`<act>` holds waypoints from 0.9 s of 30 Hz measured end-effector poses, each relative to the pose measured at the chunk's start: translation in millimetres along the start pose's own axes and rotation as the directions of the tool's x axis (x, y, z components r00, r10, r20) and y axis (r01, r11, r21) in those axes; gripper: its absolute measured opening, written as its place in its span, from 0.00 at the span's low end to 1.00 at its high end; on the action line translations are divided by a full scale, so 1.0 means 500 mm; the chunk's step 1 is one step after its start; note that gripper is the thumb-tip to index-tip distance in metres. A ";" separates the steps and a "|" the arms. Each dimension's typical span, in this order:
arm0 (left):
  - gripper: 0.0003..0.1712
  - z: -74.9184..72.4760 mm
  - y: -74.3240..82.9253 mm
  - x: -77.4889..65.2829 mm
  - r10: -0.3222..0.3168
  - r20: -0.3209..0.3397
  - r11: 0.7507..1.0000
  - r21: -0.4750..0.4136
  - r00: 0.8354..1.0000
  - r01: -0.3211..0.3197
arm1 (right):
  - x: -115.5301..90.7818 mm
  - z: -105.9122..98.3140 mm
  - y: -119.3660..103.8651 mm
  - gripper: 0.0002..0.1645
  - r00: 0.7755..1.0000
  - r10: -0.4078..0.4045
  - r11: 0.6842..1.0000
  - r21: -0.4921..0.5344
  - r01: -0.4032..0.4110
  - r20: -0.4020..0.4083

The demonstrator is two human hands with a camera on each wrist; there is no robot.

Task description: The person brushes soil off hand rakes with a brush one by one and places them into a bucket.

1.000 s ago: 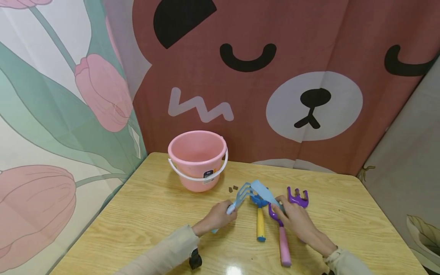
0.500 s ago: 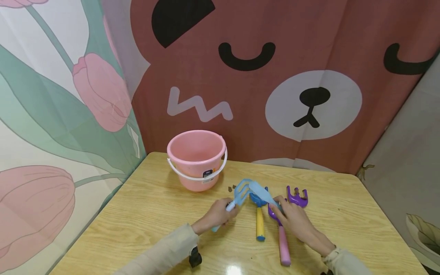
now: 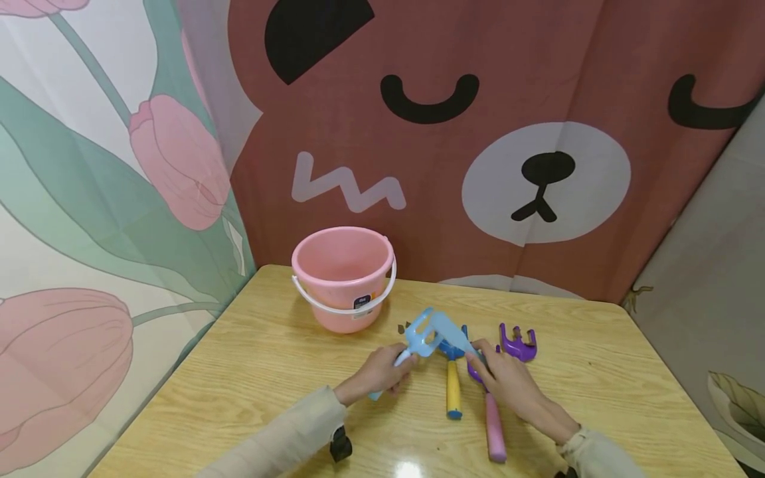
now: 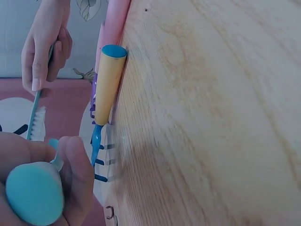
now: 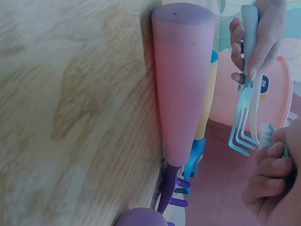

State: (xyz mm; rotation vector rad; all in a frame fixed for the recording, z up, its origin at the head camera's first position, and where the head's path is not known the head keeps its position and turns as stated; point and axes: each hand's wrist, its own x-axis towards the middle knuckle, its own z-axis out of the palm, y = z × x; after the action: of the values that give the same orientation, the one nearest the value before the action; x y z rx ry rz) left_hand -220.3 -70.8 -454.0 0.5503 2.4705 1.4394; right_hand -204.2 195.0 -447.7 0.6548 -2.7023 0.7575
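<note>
My left hand (image 3: 382,372) grips the handle of a light blue hand rake (image 3: 421,337), whose tines point up and away. In the left wrist view the rounded handle end (image 4: 35,193) shows below the palm. My right hand (image 3: 508,380) holds a light blue brush (image 3: 449,330) by its handle; its white bristles (image 4: 41,125) show in the left wrist view. The brush head meets the rake's tines in the head view. Beneath them lie a blue rake with a yellow handle (image 3: 453,392) and a purple tool with a pink handle (image 3: 495,425), partly behind the right hand.
A pink bucket (image 3: 343,299) with a white handle stands at the back left of the wooden table (image 3: 287,398). Small brown bits (image 3: 401,328) lie by its base. A purple rake head (image 3: 518,344) lies beyond the right hand. Printed curtains (image 3: 430,179) hang behind.
The rake in the left hand has turned, so its tines now show more face-on. The brush has shifted slightly left over the tines. Bucket and lying tools are unmoved.
</note>
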 end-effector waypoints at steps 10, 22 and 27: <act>0.13 0.003 -0.003 -0.003 0.038 -0.002 0.996 0.080 0.999 -0.038 | -0.001 0.002 -0.005 0.10 0.997 -0.076 0.997 0.010 0.076 -0.020; 0.05 0.001 0.003 -0.008 0.076 0.010 0.996 0.053 0.997 -0.076 | -0.009 0.030 -0.008 0.11 0.995 -0.073 0.995 -0.074 0.068 -0.073; 0.06 -0.001 0.006 -0.007 0.058 0.019 0.997 0.049 0.998 -0.059 | -0.013 0.044 -0.020 0.17 0.999 0.025 0.999 -0.049 -0.023 0.035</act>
State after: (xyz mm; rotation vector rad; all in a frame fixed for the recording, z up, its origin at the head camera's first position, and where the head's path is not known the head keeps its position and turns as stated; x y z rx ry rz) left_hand -216.6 -71.6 -451.1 0.6476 2.5019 1.3917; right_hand -196.7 177.9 -463.8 0.6316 -2.7564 0.6901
